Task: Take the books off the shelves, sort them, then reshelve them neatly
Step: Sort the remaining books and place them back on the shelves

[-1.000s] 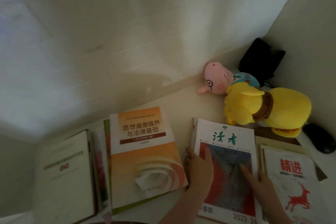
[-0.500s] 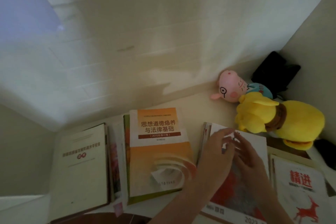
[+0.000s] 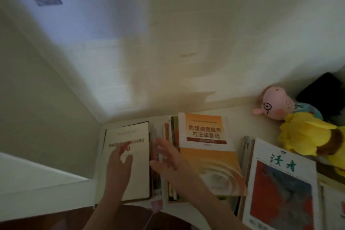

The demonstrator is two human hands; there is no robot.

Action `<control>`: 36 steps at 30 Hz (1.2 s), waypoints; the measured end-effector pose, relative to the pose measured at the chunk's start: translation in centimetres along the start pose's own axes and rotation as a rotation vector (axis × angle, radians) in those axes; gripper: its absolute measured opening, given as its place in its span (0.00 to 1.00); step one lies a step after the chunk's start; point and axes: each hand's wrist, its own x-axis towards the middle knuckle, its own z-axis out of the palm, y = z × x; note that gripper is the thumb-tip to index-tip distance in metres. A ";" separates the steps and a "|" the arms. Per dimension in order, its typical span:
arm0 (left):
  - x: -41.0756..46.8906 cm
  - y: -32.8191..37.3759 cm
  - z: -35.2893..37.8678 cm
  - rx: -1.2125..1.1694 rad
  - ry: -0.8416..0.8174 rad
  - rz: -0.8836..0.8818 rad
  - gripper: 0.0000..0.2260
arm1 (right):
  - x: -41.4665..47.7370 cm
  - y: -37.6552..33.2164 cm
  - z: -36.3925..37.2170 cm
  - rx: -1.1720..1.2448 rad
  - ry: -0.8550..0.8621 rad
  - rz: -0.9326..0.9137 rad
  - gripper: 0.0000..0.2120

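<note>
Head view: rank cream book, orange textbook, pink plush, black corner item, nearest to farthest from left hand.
1. Cream book, under the left hand.
2. Orange textbook, to its right.
3. Pink plush, far right by the wall.
4. Black corner item, back right.

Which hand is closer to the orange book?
The right hand. It sits just left of the orange book, by its left edge. The left hand is farther left, over the cream book.

A pale surface (image 3: 242, 123) bears book piles. A cream book (image 3: 130, 132) lies beneath the left fingers (image 3: 123, 145). An orange-covered pile (image 3: 205, 136) sits just beside the right fingers (image 3: 162, 145).
</note>
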 end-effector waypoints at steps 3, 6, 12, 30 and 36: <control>2.2 -6.2 -1.6 0.087 -0.029 -0.238 0.23 | 3.7 3.6 4.6 0.000 -0.004 0.123 0.37; 3.0 -8.4 -2.5 0.119 -0.038 -0.354 0.26 | 5.8 5.7 6.6 -0.007 0.031 0.206 0.38; 3.7 -9.3 -3.0 0.152 -0.147 -0.429 0.31 | 7.5 9.0 8.6 -0.226 0.196 0.270 0.51; 3.8 -9.6 -2.2 0.308 -0.071 -0.558 0.33 | 9.2 9.2 8.6 0.218 0.239 0.518 0.34; 2.9 -8.5 -3.2 0.398 -0.230 -0.382 0.31 | 8.2 8.7 8.7 0.277 0.234 0.439 0.29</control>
